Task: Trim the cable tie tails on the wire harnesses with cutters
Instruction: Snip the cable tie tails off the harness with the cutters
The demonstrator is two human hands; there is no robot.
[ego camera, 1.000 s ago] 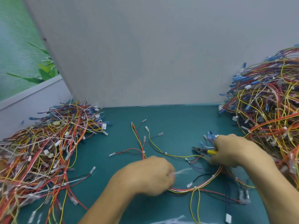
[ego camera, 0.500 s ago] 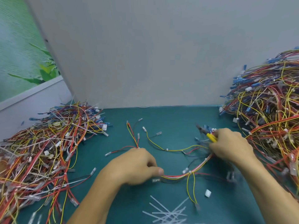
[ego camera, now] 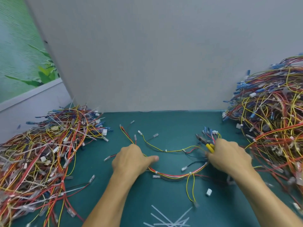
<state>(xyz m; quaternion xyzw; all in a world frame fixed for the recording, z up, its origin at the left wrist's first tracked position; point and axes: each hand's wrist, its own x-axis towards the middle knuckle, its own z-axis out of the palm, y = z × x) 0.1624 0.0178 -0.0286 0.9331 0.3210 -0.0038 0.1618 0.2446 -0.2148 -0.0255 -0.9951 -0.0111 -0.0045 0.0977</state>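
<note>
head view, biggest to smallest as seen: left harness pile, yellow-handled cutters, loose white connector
1. left pile of tangled multicoloured wire harnesses
2. yellow-handled cutters, partly hidden in the right hand
3. small white plastic connector

Table (ego camera: 164, 125) teal. Cutters (ego camera: 209, 147): yellow handles, dark grey head. Wire harness (ego camera: 173, 175): red, yellow, white, black wires; white cable ties (ego camera: 190, 173); blue connectors (ego camera: 207, 131). Cut tails (ego camera: 167, 217) translucent white. Left pile (ego camera: 41, 153), right pile (ego camera: 275, 128): mostly red and yellow, some blue, black. Backboard (ego camera: 147, 54) plain pale grey. Poster (ego camera: 21, 54) green, leaf print.
</note>
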